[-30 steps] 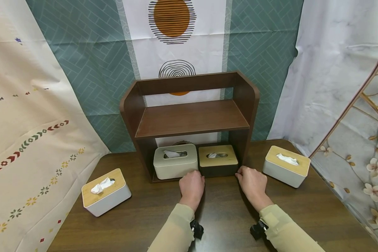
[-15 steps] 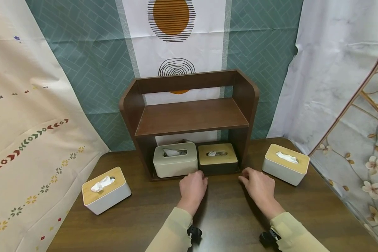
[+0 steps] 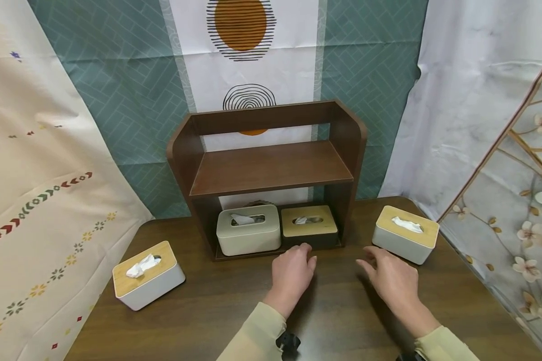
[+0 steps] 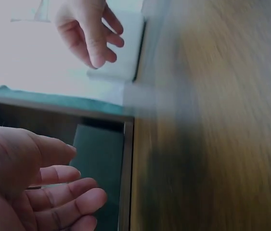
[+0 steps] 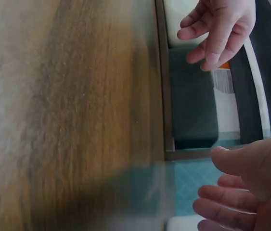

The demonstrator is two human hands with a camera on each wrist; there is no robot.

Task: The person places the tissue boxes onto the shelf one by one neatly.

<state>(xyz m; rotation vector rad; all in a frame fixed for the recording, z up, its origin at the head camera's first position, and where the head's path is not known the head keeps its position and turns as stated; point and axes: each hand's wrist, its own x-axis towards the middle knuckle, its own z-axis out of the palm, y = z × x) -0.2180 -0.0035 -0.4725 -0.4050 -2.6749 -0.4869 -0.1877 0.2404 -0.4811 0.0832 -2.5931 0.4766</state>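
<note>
In the head view my left hand is over the table just before the shelf's lower front edge, fingers relaxed and holding nothing. My right hand is farther right, its loosely bent fingers around nothing, close to a white tissue box with a wooden lid. Two tissue boxes stand side by side on the lower level of the brown shelf: a cream one at left and a dark one with a wooden lid at right. Both wrist views show the two hands apart, with the dark box beyond them.
Another white tissue box with a wooden lid sits at the table's left, turned at an angle. The dark wooden table is bordered by patterned cloths at the left, back and right.
My hands have come away from the dark tissue box at the shelf. The right hand moved right and nearer to me; the left moved slightly right. The boxes stay in place.
</note>
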